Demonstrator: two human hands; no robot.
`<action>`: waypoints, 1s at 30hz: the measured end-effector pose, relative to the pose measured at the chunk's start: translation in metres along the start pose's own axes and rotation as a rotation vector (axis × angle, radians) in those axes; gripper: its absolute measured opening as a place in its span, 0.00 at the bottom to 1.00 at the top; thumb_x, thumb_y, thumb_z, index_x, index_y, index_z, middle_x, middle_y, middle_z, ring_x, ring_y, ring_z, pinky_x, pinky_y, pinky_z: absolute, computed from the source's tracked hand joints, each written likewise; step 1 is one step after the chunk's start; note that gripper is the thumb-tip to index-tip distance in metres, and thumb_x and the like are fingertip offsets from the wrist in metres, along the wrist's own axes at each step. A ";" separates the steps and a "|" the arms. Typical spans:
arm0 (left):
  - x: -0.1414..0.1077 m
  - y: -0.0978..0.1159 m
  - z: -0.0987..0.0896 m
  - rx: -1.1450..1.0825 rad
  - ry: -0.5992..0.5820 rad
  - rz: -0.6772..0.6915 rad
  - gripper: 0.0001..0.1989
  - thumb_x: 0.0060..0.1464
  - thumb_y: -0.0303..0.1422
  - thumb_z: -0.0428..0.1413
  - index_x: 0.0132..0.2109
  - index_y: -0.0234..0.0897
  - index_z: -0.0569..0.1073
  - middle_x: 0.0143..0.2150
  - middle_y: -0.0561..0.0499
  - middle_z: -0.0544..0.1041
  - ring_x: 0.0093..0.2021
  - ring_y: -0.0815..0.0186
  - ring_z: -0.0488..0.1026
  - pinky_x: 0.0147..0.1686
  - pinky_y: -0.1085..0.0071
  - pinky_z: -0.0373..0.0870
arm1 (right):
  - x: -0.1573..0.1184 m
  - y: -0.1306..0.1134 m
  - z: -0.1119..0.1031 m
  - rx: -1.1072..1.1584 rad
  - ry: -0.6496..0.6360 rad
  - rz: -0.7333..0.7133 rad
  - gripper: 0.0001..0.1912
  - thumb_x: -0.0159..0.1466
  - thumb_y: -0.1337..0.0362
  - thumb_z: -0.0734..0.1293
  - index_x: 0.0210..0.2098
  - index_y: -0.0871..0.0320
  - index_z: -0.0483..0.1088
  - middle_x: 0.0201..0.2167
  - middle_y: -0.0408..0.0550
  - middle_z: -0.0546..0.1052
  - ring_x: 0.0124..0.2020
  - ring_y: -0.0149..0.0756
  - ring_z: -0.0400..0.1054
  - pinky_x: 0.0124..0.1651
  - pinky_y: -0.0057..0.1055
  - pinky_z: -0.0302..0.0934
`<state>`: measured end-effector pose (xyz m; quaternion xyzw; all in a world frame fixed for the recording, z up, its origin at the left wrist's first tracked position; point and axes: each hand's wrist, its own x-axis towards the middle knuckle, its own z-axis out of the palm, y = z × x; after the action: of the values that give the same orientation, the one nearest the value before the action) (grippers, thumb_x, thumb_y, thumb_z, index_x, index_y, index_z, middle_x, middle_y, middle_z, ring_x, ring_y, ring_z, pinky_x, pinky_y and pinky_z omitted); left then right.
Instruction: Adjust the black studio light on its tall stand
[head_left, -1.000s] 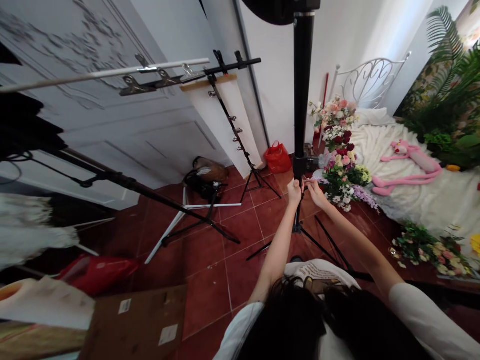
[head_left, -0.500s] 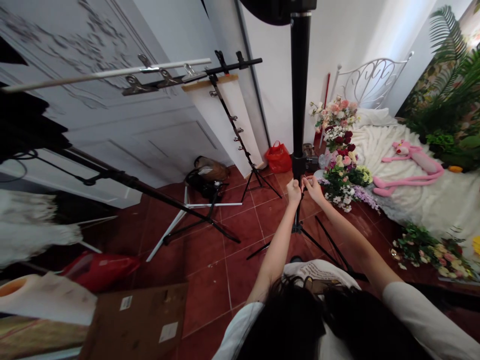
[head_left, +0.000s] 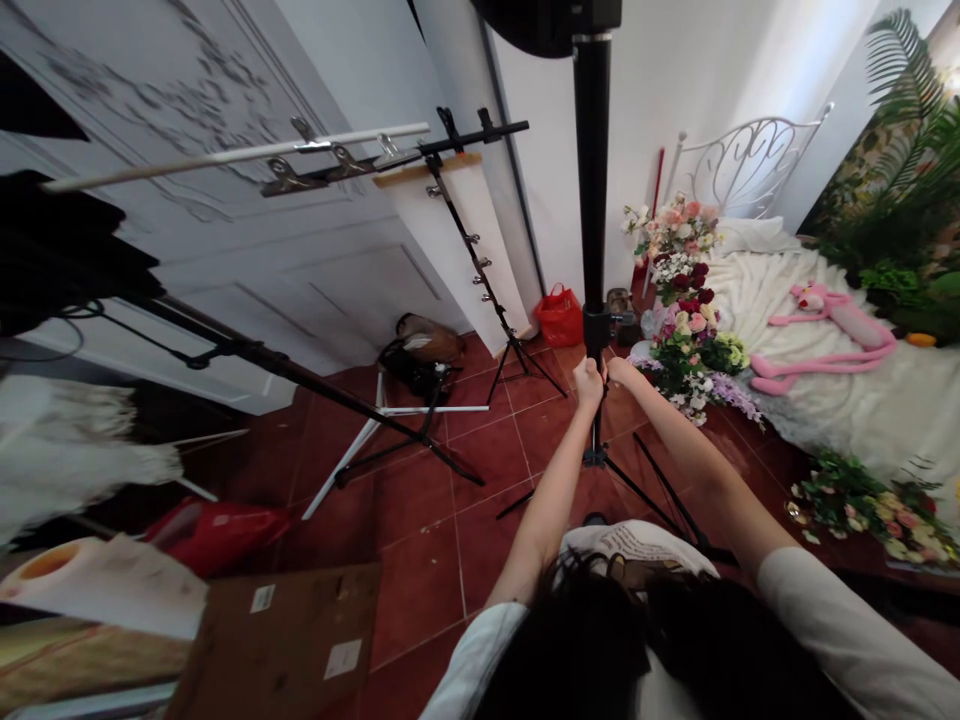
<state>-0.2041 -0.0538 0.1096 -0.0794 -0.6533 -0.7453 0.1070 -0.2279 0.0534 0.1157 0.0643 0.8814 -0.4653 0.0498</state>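
A black light stand [head_left: 593, 180] rises upright in front of me, with a dark round fixture [head_left: 525, 22] partly in view at its top. Just below the stand's collar, my left hand [head_left: 589, 382] is closed around the pole, thumb uppermost. My right hand [head_left: 621, 372] is against the pole's right side at the same height, its fingers curled in and partly hidden by the pole and the other hand. A knob [head_left: 621, 320] sticks out to the right of the collar above my hands. The stand's legs spread on the floor below.
On the left, a tilted black stand [head_left: 300, 375] and a clipped crossbar [head_left: 337, 160] stretch across. A cardboard box [head_left: 285, 640] and paper roll [head_left: 112, 585] stand near me. Right are flowers [head_left: 694, 320] and a bed [head_left: 832, 400] bearing a pink plush toy [head_left: 844, 315]. A red bag [head_left: 560, 315] lies beyond.
My right hand has moved in closer against the pole, and its fingers, visible before, are now mostly hidden. My left hand stays on the pole. The view has shifted slightly.
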 end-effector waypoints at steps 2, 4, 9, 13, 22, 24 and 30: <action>-0.001 0.002 0.000 0.007 0.008 -0.001 0.39 0.52 0.70 0.36 0.19 0.40 0.62 0.15 0.53 0.63 0.16 0.71 0.61 0.19 0.72 0.57 | -0.004 0.001 0.000 0.047 -0.008 0.005 0.20 0.64 0.63 0.67 0.16 0.56 0.66 0.10 0.45 0.64 0.19 0.36 0.67 0.29 0.29 0.61; -0.002 0.004 0.000 0.006 0.010 -0.007 0.39 0.51 0.70 0.36 0.19 0.40 0.63 0.14 0.53 0.63 0.16 0.71 0.61 0.19 0.72 0.58 | -0.013 0.006 0.000 0.095 -0.001 0.001 0.20 0.67 0.62 0.62 0.19 0.57 0.68 0.14 0.45 0.69 0.18 0.32 0.65 0.27 0.27 0.61; -0.003 0.008 0.001 -0.011 -0.001 -0.011 0.40 0.52 0.70 0.34 0.20 0.39 0.64 0.14 0.53 0.62 0.15 0.71 0.60 0.19 0.72 0.57 | -0.047 0.030 0.001 0.505 0.124 -0.022 0.13 0.65 0.56 0.63 0.38 0.57 0.76 0.33 0.42 0.78 0.25 0.26 0.67 0.29 0.21 0.63; -0.003 0.008 0.000 -0.006 -0.004 -0.015 0.39 0.53 0.69 0.35 0.20 0.39 0.63 0.15 0.53 0.63 0.16 0.71 0.61 0.19 0.73 0.57 | -0.070 0.038 0.004 0.924 -0.009 0.026 0.18 0.62 0.54 0.69 0.50 0.51 0.75 0.42 0.43 0.79 0.36 0.28 0.73 0.38 0.23 0.68; -0.004 0.010 -0.001 -0.009 -0.015 -0.053 0.38 0.54 0.68 0.34 0.21 0.39 0.64 0.15 0.53 0.64 0.17 0.70 0.64 0.22 0.72 0.61 | -0.076 0.036 0.029 1.096 -0.081 0.109 0.18 0.69 0.46 0.62 0.47 0.49 0.74 0.45 0.44 0.80 0.49 0.33 0.73 0.49 0.29 0.67; -0.004 0.009 -0.001 -0.005 -0.008 -0.053 0.38 0.54 0.68 0.34 0.21 0.40 0.64 0.15 0.53 0.64 0.17 0.70 0.63 0.21 0.72 0.61 | -0.076 0.033 0.036 1.135 -0.054 0.101 0.20 0.69 0.43 0.62 0.46 0.50 0.74 0.43 0.44 0.80 0.46 0.33 0.74 0.49 0.30 0.67; -0.003 0.002 -0.002 0.004 -0.016 -0.020 0.40 0.50 0.71 0.35 0.23 0.39 0.65 0.16 0.54 0.64 0.18 0.69 0.63 0.22 0.72 0.62 | -0.074 0.015 0.049 1.152 0.051 0.170 0.27 0.65 0.35 0.61 0.36 0.53 0.72 0.33 0.45 0.79 0.39 0.36 0.74 0.44 0.30 0.68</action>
<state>-0.2009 -0.0555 0.1103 -0.0788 -0.6565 -0.7442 0.0946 -0.1516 0.0167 0.0866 0.1627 0.4791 -0.8623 0.0224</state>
